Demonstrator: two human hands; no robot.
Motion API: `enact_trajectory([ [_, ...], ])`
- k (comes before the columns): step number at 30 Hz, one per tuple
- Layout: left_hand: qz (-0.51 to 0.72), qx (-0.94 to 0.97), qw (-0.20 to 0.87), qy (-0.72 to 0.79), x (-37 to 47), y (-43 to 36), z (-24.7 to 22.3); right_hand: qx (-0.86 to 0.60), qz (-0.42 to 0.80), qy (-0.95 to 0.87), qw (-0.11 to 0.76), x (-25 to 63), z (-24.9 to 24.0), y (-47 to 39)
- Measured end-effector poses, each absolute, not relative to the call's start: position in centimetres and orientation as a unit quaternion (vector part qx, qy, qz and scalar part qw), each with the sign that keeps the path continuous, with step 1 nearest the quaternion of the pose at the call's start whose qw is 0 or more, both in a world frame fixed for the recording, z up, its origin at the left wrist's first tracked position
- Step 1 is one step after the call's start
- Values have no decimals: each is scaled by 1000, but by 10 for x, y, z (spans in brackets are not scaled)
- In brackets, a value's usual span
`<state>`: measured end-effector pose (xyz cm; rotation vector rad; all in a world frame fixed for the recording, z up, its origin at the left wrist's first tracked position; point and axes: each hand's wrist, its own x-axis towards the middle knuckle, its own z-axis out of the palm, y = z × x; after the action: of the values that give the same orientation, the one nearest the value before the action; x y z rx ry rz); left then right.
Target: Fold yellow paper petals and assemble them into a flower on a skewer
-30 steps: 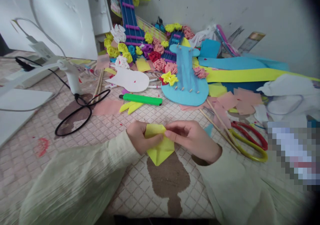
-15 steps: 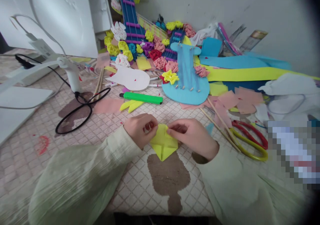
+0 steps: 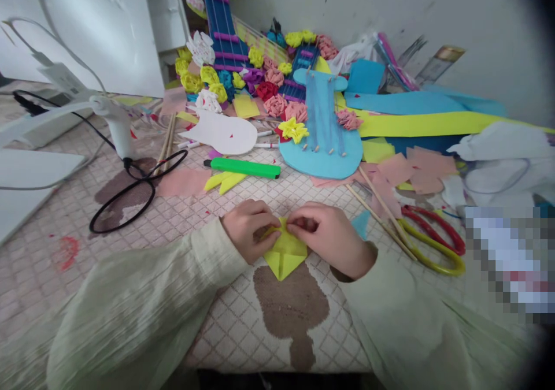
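Paper: one small yellow piece, folded, surface creased. Lower end tapers to a point facing the near side; a crease runs up from the tip. Upper part partly hidden, pinched by left hand and right hand.

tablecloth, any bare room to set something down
Bare cloth shows between the white board and the left sleeve, and between that and the right sleeve, below the yellow paper. Crowded: far side, paper flowers and blue cutout; right side, scissors and pink scraps.
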<state>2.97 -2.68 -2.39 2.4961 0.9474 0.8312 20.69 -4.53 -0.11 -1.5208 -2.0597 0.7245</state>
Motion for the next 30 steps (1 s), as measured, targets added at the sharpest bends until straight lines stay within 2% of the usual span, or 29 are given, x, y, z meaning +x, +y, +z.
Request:
enact_trajectory([
  [14,278,878,203,331,25,-24,-21,-569,286,-736,231,207,2,-44],
  [30,263,884,185,340,26,-25,-22,-524,256,-774,248,207,-3,-45],
])
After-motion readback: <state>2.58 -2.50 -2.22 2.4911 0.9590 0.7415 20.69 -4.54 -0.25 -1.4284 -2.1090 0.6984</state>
